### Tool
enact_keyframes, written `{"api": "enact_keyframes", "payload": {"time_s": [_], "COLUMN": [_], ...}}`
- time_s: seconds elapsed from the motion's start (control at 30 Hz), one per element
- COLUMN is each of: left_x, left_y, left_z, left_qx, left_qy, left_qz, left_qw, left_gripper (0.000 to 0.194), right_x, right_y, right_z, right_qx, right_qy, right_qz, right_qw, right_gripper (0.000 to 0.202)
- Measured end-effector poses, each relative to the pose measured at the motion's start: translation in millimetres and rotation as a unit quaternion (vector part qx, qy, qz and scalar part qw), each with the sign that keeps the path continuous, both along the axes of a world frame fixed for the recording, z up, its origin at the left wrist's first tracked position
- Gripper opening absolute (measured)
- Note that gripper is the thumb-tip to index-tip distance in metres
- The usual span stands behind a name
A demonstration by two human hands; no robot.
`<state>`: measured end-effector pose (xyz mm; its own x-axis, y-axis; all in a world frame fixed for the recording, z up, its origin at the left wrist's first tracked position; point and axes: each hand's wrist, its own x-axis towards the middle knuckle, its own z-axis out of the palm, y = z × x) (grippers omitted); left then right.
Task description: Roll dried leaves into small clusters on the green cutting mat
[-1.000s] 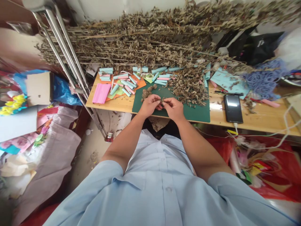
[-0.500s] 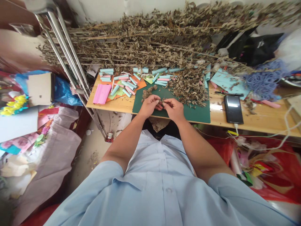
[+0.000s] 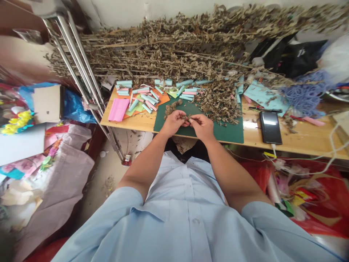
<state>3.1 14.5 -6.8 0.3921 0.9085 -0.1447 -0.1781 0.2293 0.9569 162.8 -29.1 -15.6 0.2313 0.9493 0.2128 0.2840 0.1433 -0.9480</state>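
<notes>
Head view, the only one on file; the clock is centred on the hands, twelve pointing away from the wearer.

Left hand (image 3: 173, 123): fingers curled, thumb and fingertips drawn together at a small dried plant piece (image 3: 187, 117). Right hand (image 3: 204, 126): thumb and forefinger closed in a pinch on the same piece, from the three o'clock side. The remaining fingers are partly hidden; how firmly either hand grips cannot be told.

The piece is at the clock's centre, held above the near part of a green mat (image 3: 230, 133). Brown clumps (image 3: 174, 105) lie between ten and eleven, just beyond the left hand. A heap of dried leaves (image 3: 220, 103) spreads at two o'clock, partly on the mat. Paper rolls (image 3: 148, 100) lie at ten, pink paper (image 3: 118, 109) at nine, a phone (image 3: 270, 127) at three. A bank of dried stalks (image 3: 163, 47) runs across twelve.

Assessment: the step in hand appears to be fine two-handed fingering of the piece. The next move calls for light fingertip pressure and both hands kept close over the mat, as the material looks brittle and likely to crumble.
</notes>
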Motion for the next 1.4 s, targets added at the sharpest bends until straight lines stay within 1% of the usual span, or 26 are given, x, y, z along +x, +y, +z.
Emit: {"api": "enact_keyframes", "payload": {"time_s": [0.17,0.4,0.63,0.77,1.07,1.3,1.4], "left_x": [-0.8,-0.5,0.1,0.4,-0.4,0.0,0.0], "left_y": [0.9,-2.7,-2.7,-2.3,-4.4,-3.4,-3.4], "left_z": [-0.8,5.4,3.6,2.1,3.7,2.3,1.8], "left_qx": [0.0,-0.001,0.006,0.005,0.037,0.029,0.038], "left_qy": [0.006,0.029,0.03,0.042,0.045,0.051,0.05], "left_qz": [-0.007,-0.008,-0.012,-0.012,-0.011,-0.007,-0.008], "left_qw": [1.0,1.0,0.999,0.999,0.998,0.998,0.998], "left_gripper": [0.021,0.016,0.021,0.018,0.013,0.023,0.022], "right_x": [0.2,-0.7,-0.3,0.2,-0.2,0.1,0.6], "right_y": [-0.3,-1.6,-1.0,-0.4,0.0,2.5,2.7], "right_z": [-0.7,3.0,2.6,1.5,2.7,-3.4,-5.4], "right_qx": [0.013,0.013,0.015,0.011,0.013,0.008,0.017], "right_qy": [-0.006,-0.029,-0.023,-0.015,-0.01,-0.014,-0.027], "right_qz": [-0.003,-0.008,-0.007,-0.01,-0.002,-0.002,0.002], "right_qw": [1.0,0.999,1.0,1.0,1.0,1.0,1.0], "right_gripper": [0.02,0.021,0.02,0.021,0.02,0.02,0.017]}}
